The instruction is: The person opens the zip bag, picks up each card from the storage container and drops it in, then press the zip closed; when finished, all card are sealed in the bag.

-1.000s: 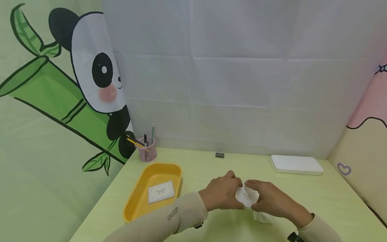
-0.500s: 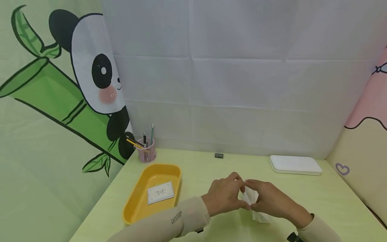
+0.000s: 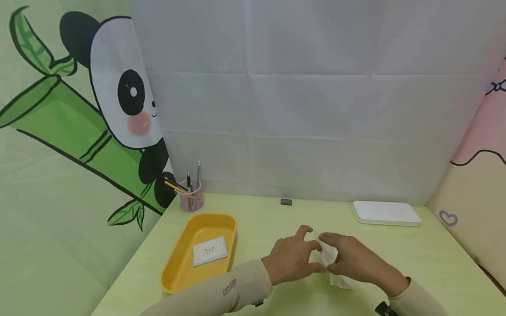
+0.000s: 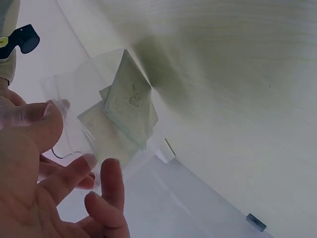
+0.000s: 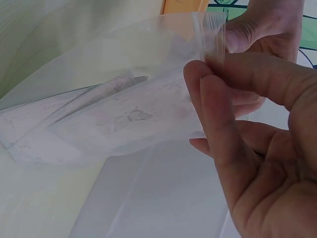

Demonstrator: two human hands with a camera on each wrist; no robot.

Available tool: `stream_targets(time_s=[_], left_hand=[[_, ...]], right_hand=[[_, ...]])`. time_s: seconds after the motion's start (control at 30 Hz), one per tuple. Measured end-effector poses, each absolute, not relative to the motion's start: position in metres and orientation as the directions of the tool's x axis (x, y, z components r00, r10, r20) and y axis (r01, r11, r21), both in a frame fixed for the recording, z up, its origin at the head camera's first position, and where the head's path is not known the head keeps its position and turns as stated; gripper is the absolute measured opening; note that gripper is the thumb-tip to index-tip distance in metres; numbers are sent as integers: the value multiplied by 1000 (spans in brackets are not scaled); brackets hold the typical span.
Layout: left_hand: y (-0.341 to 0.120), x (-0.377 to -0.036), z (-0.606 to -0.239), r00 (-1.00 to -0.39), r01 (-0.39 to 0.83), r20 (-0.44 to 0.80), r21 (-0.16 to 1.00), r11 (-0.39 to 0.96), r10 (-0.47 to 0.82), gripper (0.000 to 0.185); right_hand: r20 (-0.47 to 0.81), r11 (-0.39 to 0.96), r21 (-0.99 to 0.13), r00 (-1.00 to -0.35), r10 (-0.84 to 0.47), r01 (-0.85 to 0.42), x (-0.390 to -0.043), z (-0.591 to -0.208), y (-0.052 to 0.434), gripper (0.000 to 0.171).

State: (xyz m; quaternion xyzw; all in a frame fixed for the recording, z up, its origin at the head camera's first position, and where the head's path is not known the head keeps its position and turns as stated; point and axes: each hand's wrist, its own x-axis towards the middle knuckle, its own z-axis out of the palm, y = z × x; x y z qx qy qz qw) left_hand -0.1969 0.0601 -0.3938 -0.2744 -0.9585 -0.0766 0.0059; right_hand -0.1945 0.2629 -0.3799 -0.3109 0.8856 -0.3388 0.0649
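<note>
A clear zip bag (image 5: 148, 44) holds several white packets, one printed with a butterfly (image 5: 131, 116). In the head view, the bag lies between both hands, mostly hidden by the right one. My right hand (image 3: 353, 259) pinches the ribbed mouth edge between thumb and fingers. My left hand (image 3: 290, 259) holds the other part of that edge with thumb and bent forefinger, its other fingers spread. In the left wrist view, the packets (image 4: 131, 99) lean at angles inside the bag, away from the fingertips.
A yellow tray (image 3: 178, 237) at left holds a white butterfly packet (image 3: 209, 250). Behind it stands a pink pen cup (image 3: 191, 199). A dark eraser-like block (image 3: 286, 202) lies at the back middle, and a white flat case (image 3: 386, 213) at the back right.
My left hand has moved slightly right, closer to the right hand, and its fingers have spread. The butterfly print seen between the hands no longer shows in the head view. The right hand barely moves.
</note>
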Motion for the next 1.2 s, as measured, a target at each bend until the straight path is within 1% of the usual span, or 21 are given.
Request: stream_targets(time_s=[0.13, 0.3, 0.43, 0.57, 0.73, 0.8, 0.87, 1.0, 1.1, 1.2], left_hand=[[60, -198, -397, -849, 525, -16, 96, 846, 529, 57], [59, -199, -402, -826, 552, -87, 74, 831, 557, 60], [50, -200, -400, -807, 582, -53, 99, 807, 588, 61], [25, -205, -392, -822, 562, -9, 143, 814, 569, 59], [-19, -213, -377, -875, 478, 18, 184, 859, 484, 37], [-37, -216, -371, -899, 433, 30, 195, 880, 436, 33], [-57, -218, -368, -924, 380, 39, 184, 906, 380, 37], [-97, -221, -368, -963, 268, 40, 117, 956, 266, 47], [-124, -221, -372, -979, 202, -12, 78, 976, 204, 41], [-144, -221, -377, -981, 154, -108, 54, 987, 159, 38]], right_hand=[[86, 573, -653, -800, -594, -495, -195, -380, 263, 68], [74, 575, -660, -804, -591, -484, -196, -383, 263, 69], [65, 581, -655, -803, -593, -482, -198, -385, 265, 68], [51, 593, -648, -804, -593, -478, -201, -386, 267, 68], [51, 600, -642, -807, -588, -477, -203, -385, 268, 68], [58, 602, -636, -808, -586, -482, -204, -385, 268, 68], [59, 605, -634, -810, -584, -482, -205, -386, 269, 67], [48, 602, -641, -808, -587, -476, -208, -389, 270, 67], [43, 593, -648, -800, -598, -478, -208, -390, 271, 67], [44, 587, -650, -796, -604, -482, -207, -390, 271, 67]])
